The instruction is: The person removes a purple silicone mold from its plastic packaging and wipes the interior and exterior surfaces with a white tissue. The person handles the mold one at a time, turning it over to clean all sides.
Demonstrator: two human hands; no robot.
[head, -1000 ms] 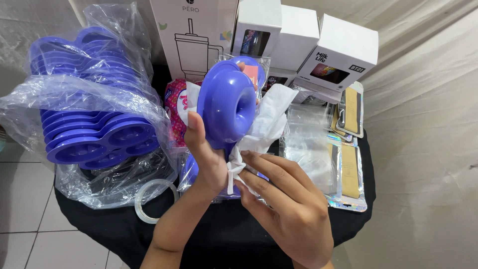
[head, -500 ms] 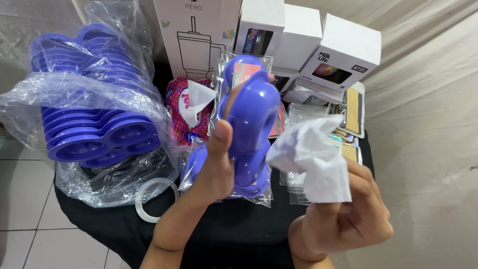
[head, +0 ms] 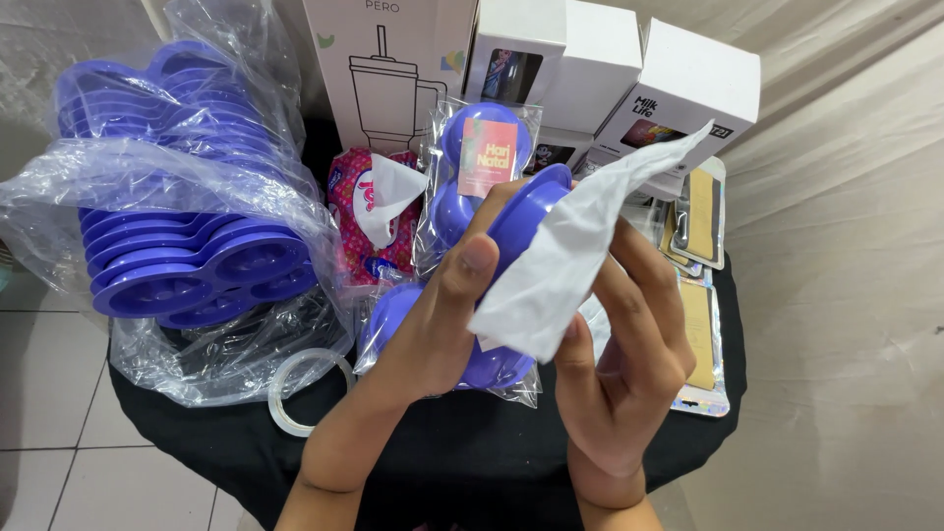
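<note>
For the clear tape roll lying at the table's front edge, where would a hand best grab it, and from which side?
Grip the tape roll across its ring wall, one finger in the open centre and the thumb outside, coming from above on its near side. It lies flat on the black tablecloth, and the plastic bag of purple trays crowds its far side.

Bare black tabletop is left open only in front; passage is blocked leftward by bagged purple trays, rearward by white boxes.
</note>
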